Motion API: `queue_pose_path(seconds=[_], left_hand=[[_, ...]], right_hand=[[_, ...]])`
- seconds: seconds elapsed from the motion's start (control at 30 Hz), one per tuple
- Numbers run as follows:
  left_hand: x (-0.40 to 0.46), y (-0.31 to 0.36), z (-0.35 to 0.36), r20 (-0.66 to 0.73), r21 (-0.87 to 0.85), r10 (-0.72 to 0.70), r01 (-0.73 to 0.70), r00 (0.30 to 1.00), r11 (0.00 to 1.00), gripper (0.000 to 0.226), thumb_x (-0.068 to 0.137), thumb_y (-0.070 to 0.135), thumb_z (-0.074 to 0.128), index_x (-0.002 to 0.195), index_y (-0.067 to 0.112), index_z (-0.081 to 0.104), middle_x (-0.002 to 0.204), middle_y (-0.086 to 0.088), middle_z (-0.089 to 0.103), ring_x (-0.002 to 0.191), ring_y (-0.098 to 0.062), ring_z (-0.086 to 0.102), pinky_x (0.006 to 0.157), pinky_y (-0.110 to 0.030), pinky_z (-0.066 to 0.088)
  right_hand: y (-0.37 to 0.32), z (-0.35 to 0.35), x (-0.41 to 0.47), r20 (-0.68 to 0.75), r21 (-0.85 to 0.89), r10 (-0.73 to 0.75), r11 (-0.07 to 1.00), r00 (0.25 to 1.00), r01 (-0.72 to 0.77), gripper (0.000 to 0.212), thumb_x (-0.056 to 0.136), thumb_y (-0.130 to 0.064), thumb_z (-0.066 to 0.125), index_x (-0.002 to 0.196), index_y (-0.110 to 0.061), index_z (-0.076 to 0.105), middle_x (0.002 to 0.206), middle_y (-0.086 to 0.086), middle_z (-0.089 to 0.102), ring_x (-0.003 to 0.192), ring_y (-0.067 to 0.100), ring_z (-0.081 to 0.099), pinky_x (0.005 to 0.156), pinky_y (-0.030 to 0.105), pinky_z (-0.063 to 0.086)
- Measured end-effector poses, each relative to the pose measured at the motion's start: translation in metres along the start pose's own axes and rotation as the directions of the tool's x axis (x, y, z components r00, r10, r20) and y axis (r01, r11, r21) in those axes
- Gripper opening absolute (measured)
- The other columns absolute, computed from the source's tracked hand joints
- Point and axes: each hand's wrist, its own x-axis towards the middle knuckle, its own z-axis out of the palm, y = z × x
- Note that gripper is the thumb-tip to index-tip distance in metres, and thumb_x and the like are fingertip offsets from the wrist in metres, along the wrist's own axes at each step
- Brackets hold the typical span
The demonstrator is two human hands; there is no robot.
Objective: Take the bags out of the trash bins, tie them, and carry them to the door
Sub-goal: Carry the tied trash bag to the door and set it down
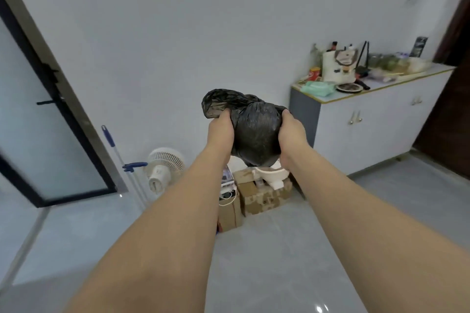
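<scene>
Head view, one item held. Black trash bag (254, 132): full, rounded, raised in the air in front of the wall, above a white bin (273, 175) that sits on cardboard boxes (264, 195). Left hand (220, 127): fingers curled into the bag's loose upper edge, gripping it. Right hand (292, 132): clasped round the bag's right side, holding it. Surroundings: white fan (164, 169) and blue-handled mop (112, 145) to the left; glass door (38, 119) at far left; cluttered white cabinet (376, 122) to the right; grey tiled floor (267, 249).
</scene>
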Motion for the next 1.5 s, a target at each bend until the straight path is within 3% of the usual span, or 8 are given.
queue_pose_path(seconds=[0.3, 0.4, 0.53, 0.67, 0.77, 1.07, 1.27, 1.5], left_hand=[[-0.027, -0.066, 0.256, 0.370, 0.097, -0.092, 0.060, 0.924, 0.994, 0.041, 0.086, 0.047, 0.047, 0.111, 0.019, 0.065, 0.109, -0.003, 0.069, 0.099, -0.025, 0.064, 0.090, -0.042, 0.052], [-0.049, -0.092, 0.338, 0.470, 0.163, -0.138, 0.067, 0.872, 0.984, 0.031, 0.086, 0.049, 0.047, 0.095, 0.023, 0.063, 0.096, 0.002, 0.067, 0.091, -0.023, 0.063, 0.082, -0.038, 0.053], [-0.085, -0.134, 0.449, 0.640, 0.202, -0.208, 0.099, 0.739, 0.974, 0.034, 0.088, 0.047, 0.048, 0.102, 0.021, 0.065, 0.097, 0.001, 0.068, 0.093, -0.024, 0.063, 0.076, -0.035, 0.053], [-0.116, -0.177, 0.545, 0.746, 0.263, -0.285, 0.126, 0.602, 0.956, 0.041, 0.090, 0.049, 0.046, 0.114, 0.020, 0.062, 0.101, 0.002, 0.067, 0.093, -0.021, 0.062, 0.070, -0.031, 0.051], [-0.131, -0.211, 0.613, 0.812, 0.307, -0.348, 0.165, 0.469, 0.937, 0.032, 0.092, 0.048, 0.045, 0.103, 0.024, 0.062, 0.091, 0.008, 0.065, 0.087, -0.015, 0.061, 0.061, -0.025, 0.045], [-0.177, -0.281, 0.779, 0.849, 0.435, -0.471, 0.191, 0.238, 0.880, 0.044, 0.087, 0.048, 0.050, 0.118, 0.020, 0.066, 0.109, -0.001, 0.072, 0.100, -0.023, 0.066, 0.086, -0.038, 0.055], [-0.199, -0.320, 0.880, 0.837, 0.480, -0.513, 0.197, 0.191, 0.855, 0.046, 0.090, 0.044, 0.049, 0.123, 0.016, 0.062, 0.111, -0.003, 0.070, 0.097, -0.021, 0.065, 0.067, -0.028, 0.051], [-0.195, -0.348, 1.007, 0.794, 0.531, -0.554, 0.156, 0.250, 0.833, 0.044, 0.088, 0.050, 0.050, 0.118, 0.022, 0.064, 0.107, 0.000, 0.071, 0.096, -0.022, 0.066, 0.065, -0.033, 0.055]], right_hand=[[-0.036, -0.243, 0.041, -0.372, 0.112, -0.007, 0.992, 0.928, 0.052, 0.047, 0.098, -0.043, 0.041, 0.134, -0.016, 0.050, 0.121, 0.004, 0.057, 0.090, 0.018, 0.056, 0.066, 0.027, 0.044], [-0.044, -0.322, 0.039, -0.508, 0.136, -0.012, 0.986, 0.861, 0.094, 0.035, 0.099, -0.040, 0.041, 0.119, -0.016, 0.056, 0.103, -0.001, 0.061, 0.083, 0.013, 0.056, 0.064, 0.025, 0.043], [-0.052, -0.425, 0.032, -0.675, 0.157, -0.004, 0.976, 0.738, 0.149, 0.025, 0.100, -0.038, 0.041, 0.091, -0.022, 0.058, 0.086, -0.007, 0.058, 0.075, 0.007, 0.052, 0.071, 0.029, 0.042], [-0.053, -0.514, 0.035, -0.795, 0.166, 0.021, 0.969, 0.607, 0.183, 0.039, 0.099, -0.039, 0.042, 0.127, -0.016, 0.057, 0.117, 0.002, 0.063, 0.098, 0.019, 0.059, 0.081, 0.032, 0.046], [-0.050, -0.569, 0.045, -0.863, 0.187, 0.052, 0.957, 0.502, 0.223, 0.036, 0.098, -0.038, 0.044, 0.125, -0.019, 0.059, 0.116, 0.000, 0.066, 0.095, 0.016, 0.061, 0.072, 0.030, 0.049], [-0.058, -0.709, 0.073, -0.952, 0.244, 0.171, 0.926, 0.253, 0.289, 0.028, 0.095, -0.040, 0.049, 0.115, -0.026, 0.062, 0.098, -0.010, 0.067, 0.087, 0.010, 0.062, 0.063, 0.026, 0.047], [-0.064, -0.816, 0.102, -0.953, 0.283, 0.232, 0.912, 0.197, 0.296, 0.034, 0.094, -0.043, 0.049, 0.121, -0.025, 0.059, 0.105, -0.006, 0.066, 0.090, 0.013, 0.061, 0.064, 0.028, 0.046], [-0.093, -0.940, 0.169, -0.932, 0.321, 0.254, 0.912, 0.260, 0.257, 0.034, 0.095, -0.041, 0.048, 0.119, -0.022, 0.062, 0.107, -0.002, 0.068, 0.091, 0.016, 0.063, 0.062, 0.029, 0.046]])
